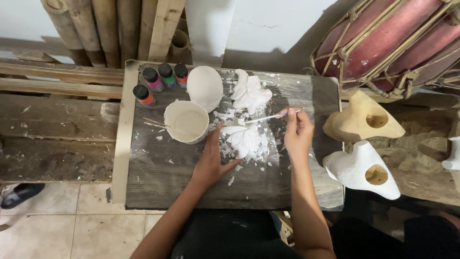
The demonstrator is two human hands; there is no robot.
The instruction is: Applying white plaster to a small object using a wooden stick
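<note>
Head view: at a worn wooden board [191,187] we steady a white carved flower [244,141] with our left hand [211,160], fingers spread flat and touching its left edge, while our right hand [298,134] pinches a thin brush [268,117] whose tip meets the carving's top. The flower lies mid-board, just right of a bowl of white paint [187,121]; a second white flower [249,92] sits behind it. In our judgement, light strokes and a firm hold would keep the coat even. Four small paint bottles [160,81] stand at the back left.
</note>
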